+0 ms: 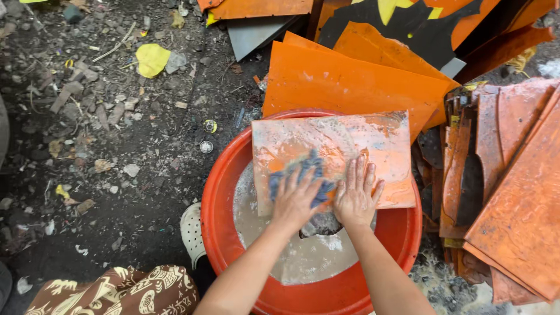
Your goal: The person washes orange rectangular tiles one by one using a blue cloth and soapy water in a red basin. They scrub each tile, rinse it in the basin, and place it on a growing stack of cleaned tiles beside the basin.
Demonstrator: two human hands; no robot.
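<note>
An orange rectangular sheet, smeared with whitish soapy residue, lies across the top of a red plastic basin that holds murky grey water. My left hand presses a blue scrubbing cloth onto the sheet's lower left part. Beside it, my right hand lies flat on the sheet with fingers spread, pinning it down near its lower edge.
Clean orange sheets are stacked behind the basin. A pile of dirty orange sheets stands at the right. The ground at the left is dark dirt strewn with debris. A white shoe and patterned brown cloth are near the basin.
</note>
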